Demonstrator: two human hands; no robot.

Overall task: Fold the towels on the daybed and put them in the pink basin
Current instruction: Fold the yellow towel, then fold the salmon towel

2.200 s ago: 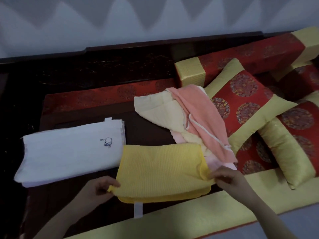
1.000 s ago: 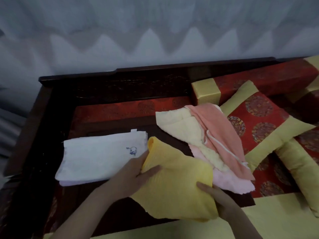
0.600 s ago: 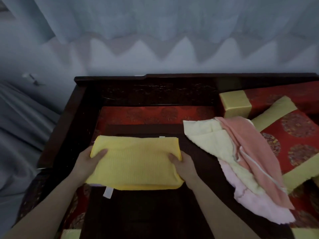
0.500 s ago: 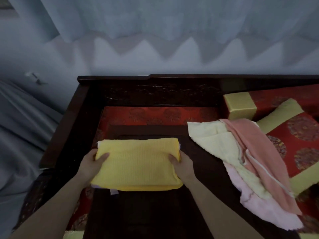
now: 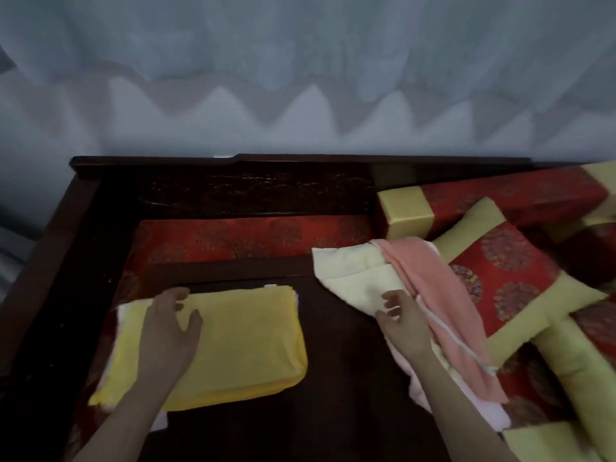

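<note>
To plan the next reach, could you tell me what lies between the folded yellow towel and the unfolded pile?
Head view: only bare dark daybed wood separates the yellow towel from the unfolded pile.

Home: wooden daybed (image 5: 233, 198), brocade cushions (image 5: 506, 275)

Red-gold cushion (image 5: 500, 281) right; grey curtain (image 5: 300, 61) behind.

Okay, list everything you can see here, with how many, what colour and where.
yellow towel: one, yellow, folded, left
white towel: one, white, under it
cream towel: one, cream, right heap
salmon towel: one, salmon, over the cream
pale pink towel: one, pink, heap's bottom
cushions: three or more, red-gold, far right
daybed: one, dark wood, beneath all
curtain: one, grey, behind
left hand: on yellow towel
right hand: over cream towel
</note>
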